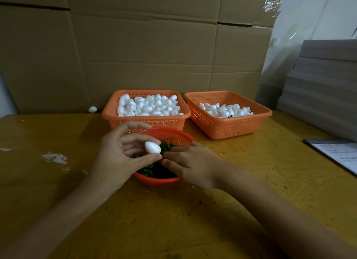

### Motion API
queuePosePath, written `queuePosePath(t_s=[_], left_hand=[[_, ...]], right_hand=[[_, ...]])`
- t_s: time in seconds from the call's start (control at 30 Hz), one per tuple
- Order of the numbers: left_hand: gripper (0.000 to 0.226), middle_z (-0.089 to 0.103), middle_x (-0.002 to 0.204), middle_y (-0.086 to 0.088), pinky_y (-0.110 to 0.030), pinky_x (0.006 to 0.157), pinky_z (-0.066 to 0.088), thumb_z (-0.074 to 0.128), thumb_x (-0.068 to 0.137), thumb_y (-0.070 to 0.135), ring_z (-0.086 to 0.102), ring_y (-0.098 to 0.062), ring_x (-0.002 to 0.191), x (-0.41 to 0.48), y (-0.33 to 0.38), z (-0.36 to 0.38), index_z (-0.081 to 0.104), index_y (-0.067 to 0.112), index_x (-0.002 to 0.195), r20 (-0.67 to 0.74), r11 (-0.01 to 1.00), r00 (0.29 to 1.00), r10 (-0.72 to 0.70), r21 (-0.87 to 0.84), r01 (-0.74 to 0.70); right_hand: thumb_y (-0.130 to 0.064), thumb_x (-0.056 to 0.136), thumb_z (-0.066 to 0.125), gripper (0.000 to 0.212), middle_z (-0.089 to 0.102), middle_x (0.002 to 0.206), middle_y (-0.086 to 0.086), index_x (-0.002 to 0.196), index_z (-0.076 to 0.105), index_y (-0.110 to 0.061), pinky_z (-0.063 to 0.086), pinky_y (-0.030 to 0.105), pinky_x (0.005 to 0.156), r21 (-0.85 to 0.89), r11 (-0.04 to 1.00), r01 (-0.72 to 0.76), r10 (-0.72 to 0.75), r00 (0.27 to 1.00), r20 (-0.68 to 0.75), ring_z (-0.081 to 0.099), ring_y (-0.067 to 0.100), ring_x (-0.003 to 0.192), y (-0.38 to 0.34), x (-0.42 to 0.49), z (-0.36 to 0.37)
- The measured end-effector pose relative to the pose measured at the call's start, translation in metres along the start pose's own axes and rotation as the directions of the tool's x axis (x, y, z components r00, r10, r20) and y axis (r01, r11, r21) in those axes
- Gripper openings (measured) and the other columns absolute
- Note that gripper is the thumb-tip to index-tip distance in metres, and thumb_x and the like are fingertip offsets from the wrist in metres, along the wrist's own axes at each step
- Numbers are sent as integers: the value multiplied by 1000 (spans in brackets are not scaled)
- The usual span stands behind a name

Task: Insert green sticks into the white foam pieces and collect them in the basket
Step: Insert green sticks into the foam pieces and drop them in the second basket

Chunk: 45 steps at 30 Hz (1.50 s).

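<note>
**Risks, as we judge them**
- The foam piece (pixel 152 147) is smooth and light. We hold it over the bowl (pixel 154 179), pinched between the thumb and fingertips of our left hand (pixel 116 154). A stick pushed in off-centre could squirt it out of the pinch, and it would drop among the sticks (pixel 154 170) or roll off across the table (pixel 251 171).
- A hard squeeze or a slanted thrust could dent the foam or bring the stick out through its side.
- Our right hand (pixel 191 162) lies over the bowl's right rim with its fingers curled down at the sticks. We cannot tell whether it pinches one. Digging blind may lift several sticks at once or tip the bowl.

**Count**
- Hands: two.
- Bowl: one, round and red, holding loose sticks too tangled to count.
- Orange baskets: two. The stock basket (pixel 110 112) is just behind the bowl, heaped with plain pieces. The basket (pixel 228 131) is behind the bowl to the right, part filled with pieces that show dark stick ends. Neither load can be counted.
- Foam piece in hand: one.
- Stray piece (pixel 92 109): one, behind the bowl to the left, against the cardboard.
</note>
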<state>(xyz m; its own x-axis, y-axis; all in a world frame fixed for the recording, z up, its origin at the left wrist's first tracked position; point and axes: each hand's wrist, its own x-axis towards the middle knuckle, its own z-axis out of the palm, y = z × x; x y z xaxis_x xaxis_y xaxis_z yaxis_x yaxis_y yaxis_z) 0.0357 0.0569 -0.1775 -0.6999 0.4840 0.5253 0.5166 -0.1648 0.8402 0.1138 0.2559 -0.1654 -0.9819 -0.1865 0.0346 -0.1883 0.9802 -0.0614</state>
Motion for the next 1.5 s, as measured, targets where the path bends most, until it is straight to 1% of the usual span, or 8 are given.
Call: queuePosePath(t_s=[0.17,0.43,0.53,0.7,0.93,1.17,1.4,1.5], left_hand=[[31,81,107,0,-24,78,62,88,70,18,79,-20,96,-1,0,2,74,26,96,37,1000,999,20,9,-20],[42,80,109,6,-24,82,62,87,73,19,79,-16,95,-2,-6,-1,78,34,112,50,998,999,16,64,-19],[50,78,114,2,-27,82,63,87,73,16,79,-19,96,-1,-6,-1,73,28,120,57,998,998,27,58,-30],[33,79,111,3,-30,87,63,86,76,10,77,-19,101,-2,-8,0,78,24,105,66,995,997,49,79,-54],[43,68,127,10,-26,84,61,82,80,-6,69,-15,116,-3,-11,0,79,32,99,87,980,991,102,165,-115],[40,71,119,7,-28,78,61,78,81,-14,69,-18,115,-2,-13,-2,81,23,96,92,978,990,111,169,-126],[36,76,116,2,-29,81,61,80,82,-8,71,-18,114,-2,-16,-4,81,25,97,89,986,990,110,120,-120],[36,78,114,3,-27,82,61,83,81,8,73,-17,112,-1,-15,-5,77,31,108,69,994,995,68,82,-73]], right_hand=[[-46,112,26,41,64,107,-6,128,60,-29,40,45,96,11,1000,6,-6,1000,-15,58,15,102,1,0,1],[-45,112,27,39,64,108,-6,127,60,-30,36,41,92,14,1000,6,-6,1000,-18,58,15,104,0,1,1],[-45,112,27,37,62,104,-6,120,60,-29,37,41,91,10,1000,7,-7,1000,-26,54,13,95,0,2,1],[-44,112,26,36,58,97,-8,115,59,-29,37,42,92,4,1000,2,-2,1000,-23,47,10,88,0,2,1],[-44,112,26,37,59,98,-7,119,59,-28,37,40,90,8,1000,6,-5,1000,-20,49,11,89,-1,2,-1],[-45,112,25,37,57,99,-8,117,58,-29,38,43,94,12,1000,-3,3,1000,-8,48,10,90,-2,1,-2],[-44,112,26,37,58,99,-7,112,58,-26,38,43,94,7,1000,7,-7,1000,-14,48,11,89,-2,2,-2],[-44,112,28,34,59,98,-6,108,57,-27,39,44,93,8,1000,9,-8,1000,-21,47,11,88,-2,1,-2]])
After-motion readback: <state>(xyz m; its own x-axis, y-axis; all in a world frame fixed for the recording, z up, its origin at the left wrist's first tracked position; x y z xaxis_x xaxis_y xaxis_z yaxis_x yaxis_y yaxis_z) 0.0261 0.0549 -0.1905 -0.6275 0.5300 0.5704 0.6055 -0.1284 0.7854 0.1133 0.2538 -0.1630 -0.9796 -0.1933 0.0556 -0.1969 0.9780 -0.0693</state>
